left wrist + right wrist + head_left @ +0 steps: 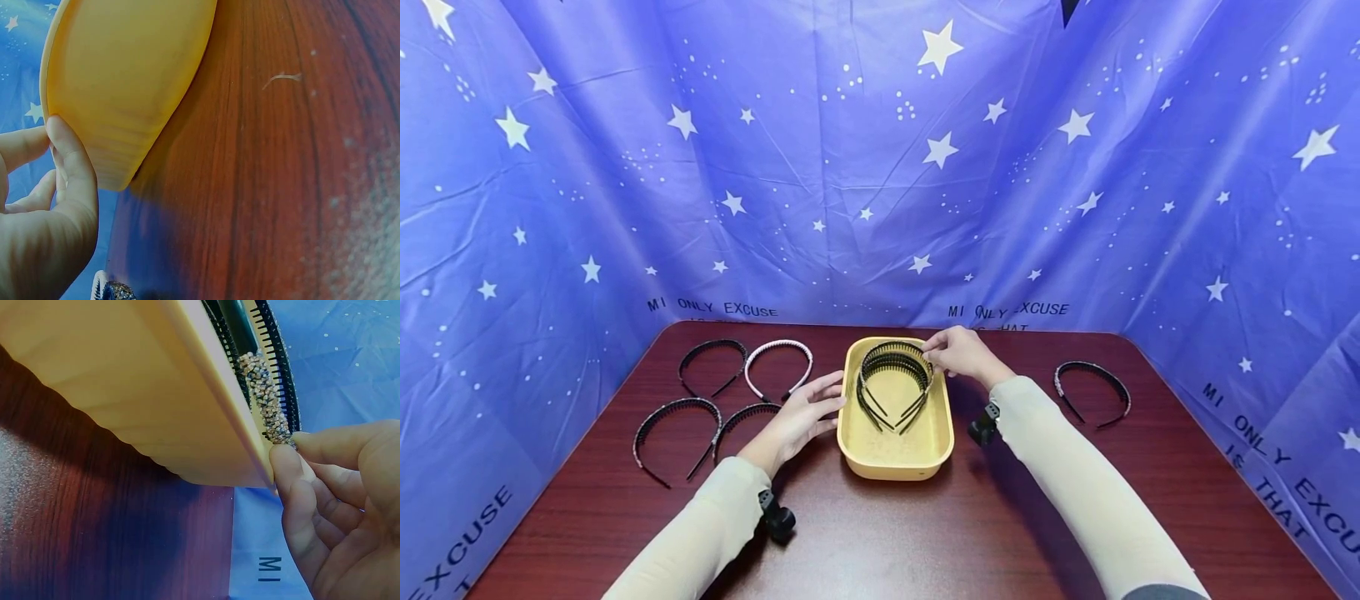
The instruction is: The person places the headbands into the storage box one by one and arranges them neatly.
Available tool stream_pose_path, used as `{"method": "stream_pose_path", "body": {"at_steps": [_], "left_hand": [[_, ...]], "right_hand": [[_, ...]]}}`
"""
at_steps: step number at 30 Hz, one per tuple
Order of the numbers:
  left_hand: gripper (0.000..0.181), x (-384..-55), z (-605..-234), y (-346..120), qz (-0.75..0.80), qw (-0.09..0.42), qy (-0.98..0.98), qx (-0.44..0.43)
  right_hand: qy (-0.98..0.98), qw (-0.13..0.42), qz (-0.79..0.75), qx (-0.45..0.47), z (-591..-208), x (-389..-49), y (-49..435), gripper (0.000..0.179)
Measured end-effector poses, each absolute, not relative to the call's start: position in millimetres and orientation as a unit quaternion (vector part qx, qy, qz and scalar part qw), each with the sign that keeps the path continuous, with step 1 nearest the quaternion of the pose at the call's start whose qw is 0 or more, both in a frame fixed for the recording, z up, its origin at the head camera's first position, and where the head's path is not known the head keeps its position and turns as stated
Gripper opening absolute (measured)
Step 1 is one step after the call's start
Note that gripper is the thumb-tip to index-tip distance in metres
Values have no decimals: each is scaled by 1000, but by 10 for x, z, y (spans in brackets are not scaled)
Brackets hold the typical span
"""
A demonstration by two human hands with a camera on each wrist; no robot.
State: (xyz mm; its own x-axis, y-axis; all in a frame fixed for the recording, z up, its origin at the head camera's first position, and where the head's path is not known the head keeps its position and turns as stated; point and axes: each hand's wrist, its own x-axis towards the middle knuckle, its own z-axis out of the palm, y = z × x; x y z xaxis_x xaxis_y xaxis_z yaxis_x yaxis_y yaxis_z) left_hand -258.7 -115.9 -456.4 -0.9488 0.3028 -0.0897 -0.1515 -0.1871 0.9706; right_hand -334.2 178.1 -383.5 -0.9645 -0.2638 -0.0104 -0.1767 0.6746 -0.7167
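Observation:
A yellow plastic bin [895,467] stands in the middle of the table with several black toothed headbands [897,360] inside, lying one over another. My right hand [962,354] is at the bin's far right corner. Its thumb and fingertip pinch a headband [265,394] covered in small glittery beads, right at the rim. At the bin's left side is my left hand [801,417], its fingers extended and the fingertips [59,128] touching the wall near the rim.
Left of the bin lie a pink-and-black headband [778,343] and several dark headbands [677,404], one partly hidden by my left arm. Another dark headband [1093,367] lies at the right on the dark red table [880,550]. A blue starry cloth [880,167] hangs behind.

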Motion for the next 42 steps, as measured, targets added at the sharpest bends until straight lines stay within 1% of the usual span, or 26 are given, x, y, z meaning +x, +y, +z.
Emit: {"method": "stream_pose_path", "body": {"at_steps": [13,25,34,42], "left_hand": [[58,-2564,-4546,-1154,765,145,625,61],[59,-2562,-4543,-1145,767,143,622,63],[59,-2555,-4539,-1151,767,143,623,64],[60,-2559,-4543,-1151,767,142,622,62]], "right_hand": [[932,41,-341,-114,-3856,-3416,1680,17],[937,33,-336,-92,-3887,-3398,1627,15],[943,13,-320,-91,-3889,-3405,1606,14],[939,19,-331,-90,-3900,-3411,1626,15]]}}
